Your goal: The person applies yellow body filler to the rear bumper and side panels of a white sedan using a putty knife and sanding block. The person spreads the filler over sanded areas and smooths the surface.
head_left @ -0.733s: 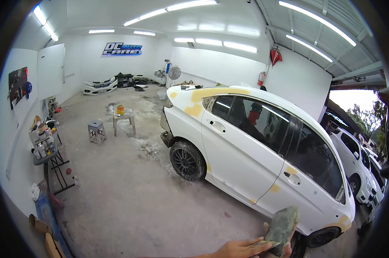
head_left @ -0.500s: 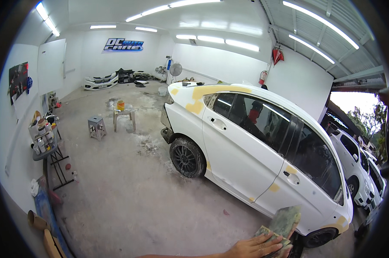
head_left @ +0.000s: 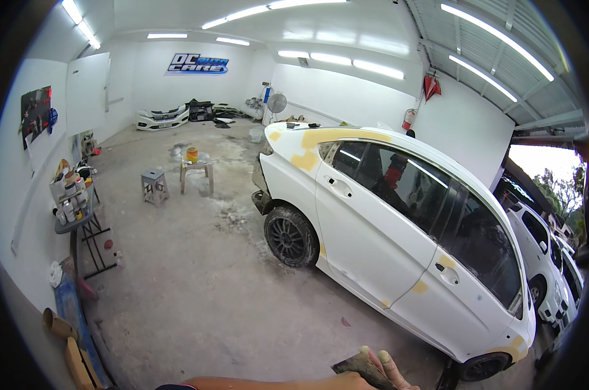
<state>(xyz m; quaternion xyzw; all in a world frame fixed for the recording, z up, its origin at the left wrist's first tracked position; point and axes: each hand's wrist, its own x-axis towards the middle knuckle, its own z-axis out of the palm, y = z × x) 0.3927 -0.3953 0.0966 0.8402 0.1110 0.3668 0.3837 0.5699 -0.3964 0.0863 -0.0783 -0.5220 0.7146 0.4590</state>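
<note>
At the far left we had a folding table beside the white wall, bottles grouped on it, presumably to stand them off the floor and out of the way. Below, a cardboard tube lay beside a long blue panel, both probably tucked there because of their awkward shapes. Further right we saw a grey stool, then a second stool with a yellow tub on top, likely raised for easy reach. At the lower edge our left hand was curled against a dark flat pad, which sat between our two hands, with floor showing between it and the car. The frame cut the left hand off, so we could not tell how firmly it gripped. Our right hand showed only straight, slightly parted fingers with dusty tips, perhaps backing the pad; whether they held it we could not tell. Behind, yellowish patches marked the car's white bodywork.
</note>
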